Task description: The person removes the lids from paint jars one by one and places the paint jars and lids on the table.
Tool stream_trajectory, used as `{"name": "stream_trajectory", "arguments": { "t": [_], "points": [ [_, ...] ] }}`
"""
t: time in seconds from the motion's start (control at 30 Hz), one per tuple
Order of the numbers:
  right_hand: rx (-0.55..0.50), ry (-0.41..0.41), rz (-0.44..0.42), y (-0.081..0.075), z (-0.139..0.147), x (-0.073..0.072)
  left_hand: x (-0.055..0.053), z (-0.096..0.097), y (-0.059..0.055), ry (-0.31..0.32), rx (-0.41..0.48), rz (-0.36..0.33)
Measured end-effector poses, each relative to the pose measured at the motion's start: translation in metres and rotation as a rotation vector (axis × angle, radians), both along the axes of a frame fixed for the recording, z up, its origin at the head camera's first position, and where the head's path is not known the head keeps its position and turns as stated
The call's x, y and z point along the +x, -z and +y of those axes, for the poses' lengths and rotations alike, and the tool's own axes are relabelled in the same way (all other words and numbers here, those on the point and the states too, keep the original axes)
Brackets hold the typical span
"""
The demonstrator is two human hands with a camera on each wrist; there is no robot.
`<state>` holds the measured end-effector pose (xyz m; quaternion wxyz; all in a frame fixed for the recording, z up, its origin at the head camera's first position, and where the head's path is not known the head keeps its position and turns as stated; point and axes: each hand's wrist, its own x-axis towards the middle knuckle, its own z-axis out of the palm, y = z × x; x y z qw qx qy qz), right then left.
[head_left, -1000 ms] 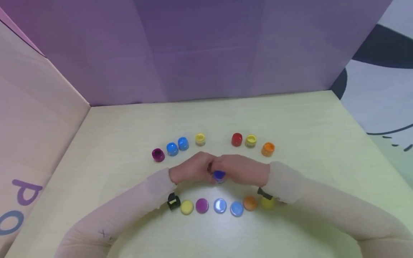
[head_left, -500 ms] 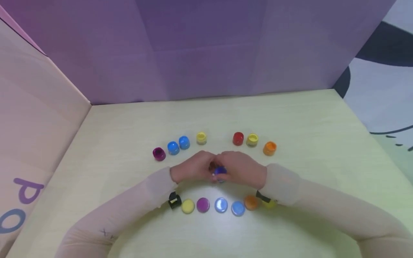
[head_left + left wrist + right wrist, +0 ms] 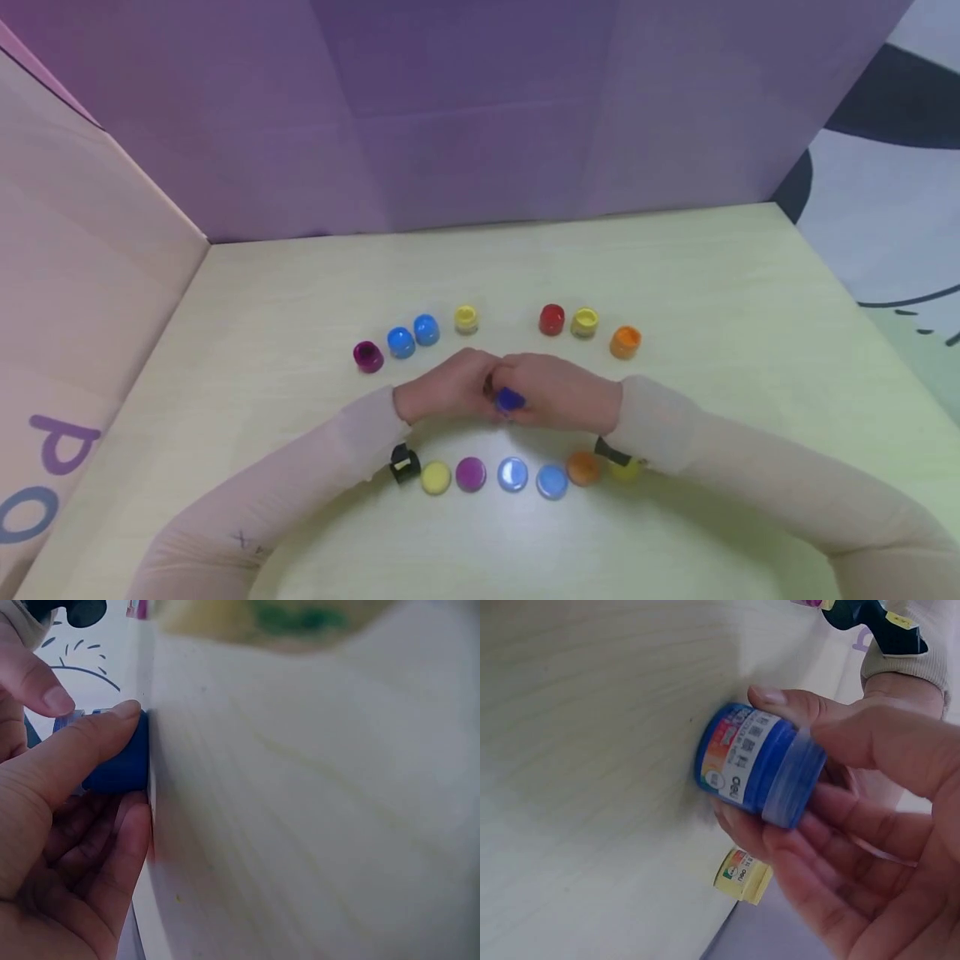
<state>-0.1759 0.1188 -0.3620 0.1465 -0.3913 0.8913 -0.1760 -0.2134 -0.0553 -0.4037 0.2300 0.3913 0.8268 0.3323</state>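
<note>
Both hands meet over the middle of the table around a small blue paint jar [image 3: 511,400]. My left hand [image 3: 450,387] grips the jar's body, with its thumb and fingers on either side of the blue jar [image 3: 124,769] in the left wrist view. My right hand [image 3: 558,392] has its thumb and fingertips around the translucent lid [image 3: 793,780]. In the right wrist view the jar lies tilted, its printed label [image 3: 739,757] facing the camera and its base close to the tabletop. Fingers hide part of the jar in every view.
Behind the hands stand a purple jar [image 3: 368,357], two blue jars [image 3: 401,342], a yellow jar [image 3: 466,319], a red jar [image 3: 552,320], another yellow jar [image 3: 585,322] and an orange jar [image 3: 625,342]. Several round lids [image 3: 471,474] lie in front. A purple panel [image 3: 480,117] borders the back.
The right hand's fingers have shifted around the lid, changing how much blue shows between the hands. Both hands stay in place on the jar; the surrounding jars and lids have not moved.
</note>
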Motion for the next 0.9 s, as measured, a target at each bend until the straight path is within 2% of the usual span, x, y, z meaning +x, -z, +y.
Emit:
{"name": "stream_trajectory", "arguments": {
  "t": [0.17, 0.63, 0.77, 0.9],
  "points": [
    [-0.039, -0.063, -0.003, -0.0016, 0.0028, -0.0013, -0.0008, -0.0006, 0.0002, -0.006, 0.007, -0.028],
    [-0.038, -0.110, -0.001, -0.0050, 0.0059, -0.0023, -0.0005, 0.0006, 0.0002, -0.004, 0.017, -0.039],
    [-0.059, -0.042, -0.016, -0.0056, 0.0034, -0.0006, 0.0000, 0.0004, 0.0002, -0.010, -0.007, -0.025],
    [-0.001, 0.126, -0.031, -0.0069, -0.0020, 0.0031, 0.0000, 0.0001, -0.0010, -0.015, -0.035, -0.005]
  ]
}}
